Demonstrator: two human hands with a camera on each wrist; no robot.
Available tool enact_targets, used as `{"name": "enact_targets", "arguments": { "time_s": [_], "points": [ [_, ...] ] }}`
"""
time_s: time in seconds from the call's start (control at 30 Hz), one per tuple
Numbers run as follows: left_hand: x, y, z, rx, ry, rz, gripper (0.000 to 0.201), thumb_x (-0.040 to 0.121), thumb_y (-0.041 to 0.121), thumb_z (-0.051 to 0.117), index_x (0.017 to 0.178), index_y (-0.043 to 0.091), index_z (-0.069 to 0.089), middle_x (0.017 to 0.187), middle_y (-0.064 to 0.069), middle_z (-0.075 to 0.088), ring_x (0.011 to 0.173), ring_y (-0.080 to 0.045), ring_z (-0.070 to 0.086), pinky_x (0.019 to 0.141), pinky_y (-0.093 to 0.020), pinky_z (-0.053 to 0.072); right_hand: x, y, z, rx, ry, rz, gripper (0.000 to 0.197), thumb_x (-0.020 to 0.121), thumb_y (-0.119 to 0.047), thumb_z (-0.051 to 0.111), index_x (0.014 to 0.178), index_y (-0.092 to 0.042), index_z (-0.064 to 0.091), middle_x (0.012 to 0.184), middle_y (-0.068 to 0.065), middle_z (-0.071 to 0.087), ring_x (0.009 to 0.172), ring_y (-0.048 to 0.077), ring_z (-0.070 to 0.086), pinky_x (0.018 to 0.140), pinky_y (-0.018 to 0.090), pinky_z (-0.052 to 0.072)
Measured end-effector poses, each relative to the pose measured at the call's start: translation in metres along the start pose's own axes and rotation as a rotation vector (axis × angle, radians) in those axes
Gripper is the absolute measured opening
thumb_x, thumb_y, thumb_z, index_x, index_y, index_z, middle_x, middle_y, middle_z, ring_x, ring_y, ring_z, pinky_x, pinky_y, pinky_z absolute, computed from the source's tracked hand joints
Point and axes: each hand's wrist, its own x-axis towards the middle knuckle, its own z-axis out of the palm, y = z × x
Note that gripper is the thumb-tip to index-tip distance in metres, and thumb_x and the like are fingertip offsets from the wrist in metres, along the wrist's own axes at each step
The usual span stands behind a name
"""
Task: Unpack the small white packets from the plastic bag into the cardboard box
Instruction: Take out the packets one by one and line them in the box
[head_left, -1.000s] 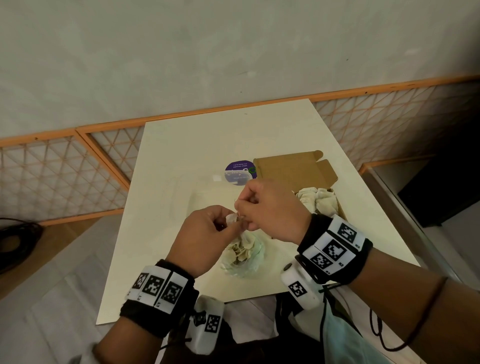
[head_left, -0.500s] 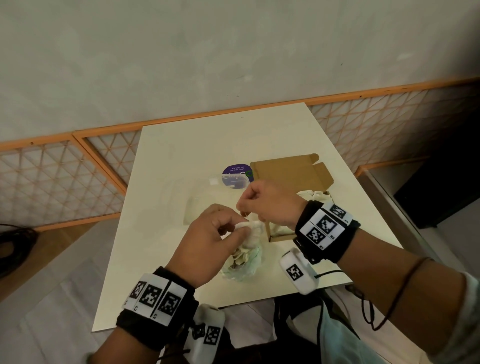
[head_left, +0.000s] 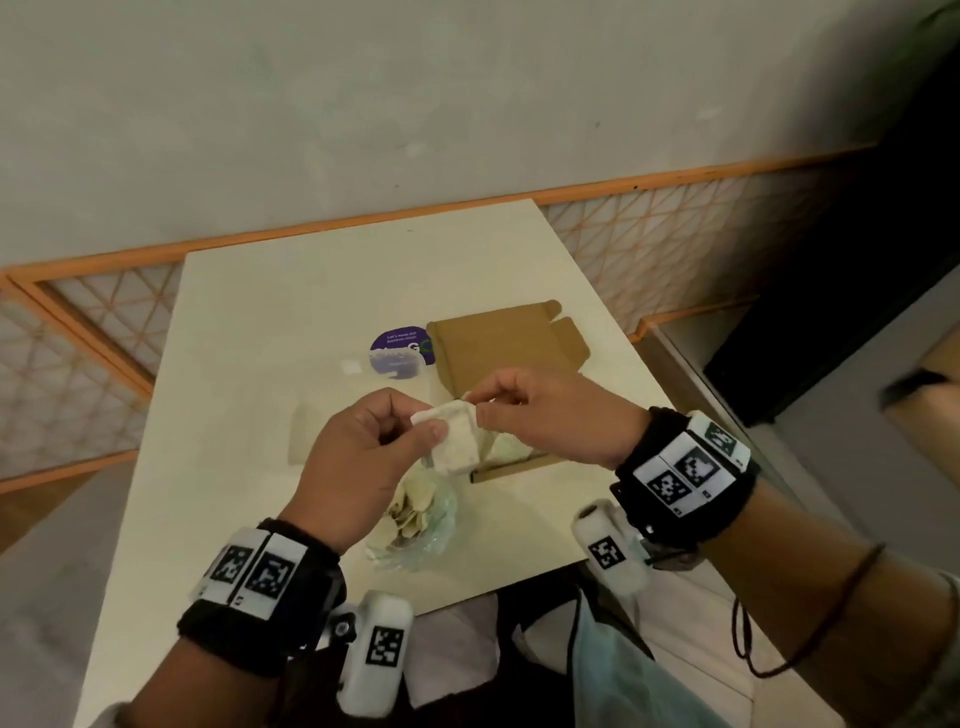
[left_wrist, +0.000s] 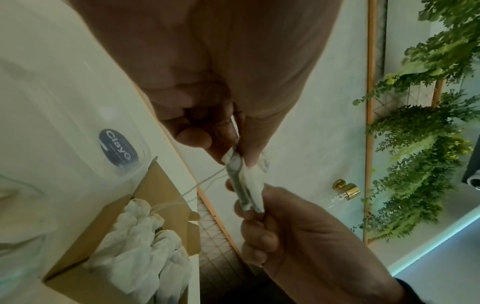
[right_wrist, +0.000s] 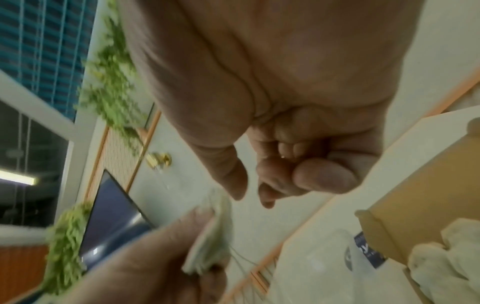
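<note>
Both hands hold a small stack of white packets (head_left: 456, 439) in the air, above the plastic bag (head_left: 423, 525). My left hand (head_left: 423, 423) pinches its left end between thumb and fingers. At the upper right corner my right hand (head_left: 480, 408) pinches it. The left wrist view shows the stack (left_wrist: 246, 185) edge-on between left hand (left_wrist: 239, 158) and right hand (left_wrist: 249, 205). The bag lies on the table with several packets inside. The open cardboard box (head_left: 511, 467) sits under my right hand, and white packets (left_wrist: 145, 246) lie in it.
The box lid (head_left: 498, 348) lies open and flat toward the far side. A clear plastic container with a round purple label (head_left: 399, 351) sits left of it on the cream table (head_left: 260, 364). An orange lattice rail (head_left: 104, 322) runs behind the table.
The hands have come up from the bag's mouth with a flat stack of packets between them. The right hand has shifted right, over the box.
</note>
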Motion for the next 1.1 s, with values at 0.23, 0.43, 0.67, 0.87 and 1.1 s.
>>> {"name": "enact_targets", "arguments": {
  "time_s": [0.23, 0.43, 0.67, 0.87, 1.1],
  "points": [
    [0.017, 0.011, 0.036, -0.001, -0.037, 0.064, 0.004, 0.090, 0.018, 0.077, 0.093, 0.020, 0.080, 0.085, -0.008, 0.078, 0.076, -0.027, 0.073, 0.078, -0.046, 0.061, -0.022, 0.002, -0.022, 0.124, -0.098, -0.054, 0.016, 0.094, -0.030, 0.076, 0.108, -0.022, 0.078, 0.079, -0.004, 0.063, 0.071, 0.015, 0.049, 0.067, 0.031, 0.037],
    [0.031, 0.021, 0.059, 0.012, -0.051, 0.110, 0.016, 0.093, 0.016, 0.075, 0.105, 0.025, 0.081, 0.090, 0.002, 0.079, 0.087, -0.025, 0.075, 0.086, -0.052, 0.061, -0.025, 0.017, -0.038, 0.209, 0.073, 0.004, 0.020, 0.090, -0.020, 0.079, 0.094, -0.001, 0.075, 0.054, -0.015, 0.049, 0.047, 0.001, 0.037, 0.047, 0.014, 0.027],
    [0.028, 0.008, 0.058, 0.007, -0.070, 0.023, 0.031, 0.091, 0.012, 0.076, 0.120, 0.022, 0.072, 0.101, 0.006, 0.079, 0.093, -0.013, 0.076, 0.091, -0.035, 0.061, -0.026, 0.041, -0.062, 0.183, 0.203, 0.036, 0.031, 0.089, -0.023, 0.080, 0.091, 0.005, 0.068, 0.062, -0.001, 0.050, 0.053, 0.008, 0.043, 0.050, 0.019, 0.035],
    [0.008, -0.028, 0.019, 0.254, -0.019, -0.060, 0.011, 0.092, 0.024, 0.076, 0.100, 0.031, 0.075, 0.093, 0.018, 0.076, 0.078, -0.006, 0.073, 0.076, -0.027, 0.056, -0.029, 0.072, -0.091, 0.123, 0.332, 0.075, 0.024, 0.089, -0.021, 0.080, 0.086, 0.000, 0.069, 0.066, 0.005, 0.047, 0.056, 0.010, 0.042, 0.051, 0.012, 0.036],
    [-0.021, -0.073, -0.024, 0.693, -0.032, -0.155, 0.006, 0.089, 0.033, 0.076, 0.085, 0.037, 0.073, 0.079, 0.015, 0.072, 0.071, 0.001, 0.062, 0.067, -0.015, 0.042, 0.003, 0.124, -0.077, -0.282, 0.291, 0.201, 0.013, 0.089, -0.033, 0.077, 0.085, -0.020, 0.074, 0.069, -0.009, 0.058, 0.064, 0.009, 0.053, 0.061, 0.022, 0.040]
  ]
}}
